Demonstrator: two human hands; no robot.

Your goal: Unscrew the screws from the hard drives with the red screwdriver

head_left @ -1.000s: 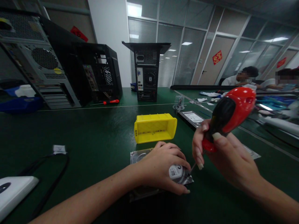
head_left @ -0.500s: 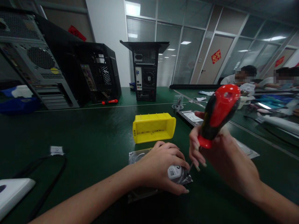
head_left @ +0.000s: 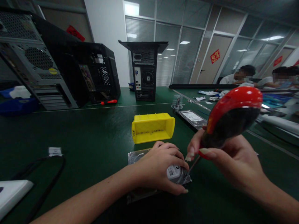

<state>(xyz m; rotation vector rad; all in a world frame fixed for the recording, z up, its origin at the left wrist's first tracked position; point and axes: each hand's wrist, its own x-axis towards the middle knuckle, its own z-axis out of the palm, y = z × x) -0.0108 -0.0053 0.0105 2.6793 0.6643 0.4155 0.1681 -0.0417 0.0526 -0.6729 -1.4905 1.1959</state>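
Under my left hand [head_left: 161, 166] lies a silver hard drive [head_left: 174, 171] with a white label, flat on the green table. My left fingers curl over its top and far side with the thumb along the near side, gripping it; much of the drive is hidden. My right hand [head_left: 230, 155] is closed around the red and black handle of a screwdriver [head_left: 233, 115]. The screwdriver leans to the right, and its thin shaft reaches down to the drive's right corner. Just beyond the drive, a yellow plastic bin [head_left: 153, 128] lies with its opening toward me.
Another hard drive [head_left: 192, 117] lies beyond my right hand, near a clear round container [head_left: 177, 102]. Computer cases [head_left: 144, 71] stand at the back and left. A second screwdriver [head_left: 108, 102] lies near them. A black cable [head_left: 50, 183] runs at left. People sit at far right.
The screwdriver handle has tilted further right and toward me, and my right hand has turned with its thumb now on top. My left hand and the hard drive have stayed in place.
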